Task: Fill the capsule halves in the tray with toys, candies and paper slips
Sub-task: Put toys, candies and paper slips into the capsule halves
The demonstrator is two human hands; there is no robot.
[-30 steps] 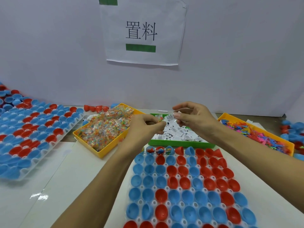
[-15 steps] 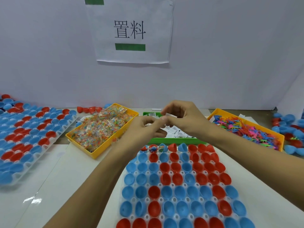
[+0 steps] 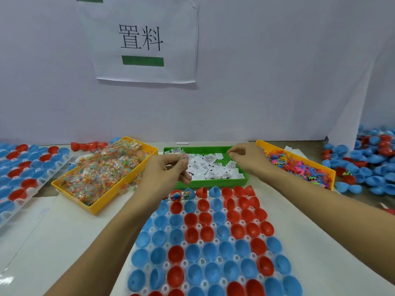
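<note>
A clear tray of blue and red capsule halves lies in front of me. Two halves in its far row hold contents. My left hand hovers over the near left corner of the green tray of paper slips, pinching a small candy packet with a slip at its fingertips. My right hand hangs over the green tray's right end, beside the yellow tray of colourful toys. Its fingers are curled and I see nothing in them. A yellow tray of candy packets sits at the left.
Another tray of capsule halves lies at the far left. Loose blue and red halves are piled at the right. A few red halves lie behind the candy tray. A white wall with a paper sign closes the back.
The hands met above the green tray, then parted. My right hand moved right toward the toy tray. The slip it pinched now sits in my left hand.
</note>
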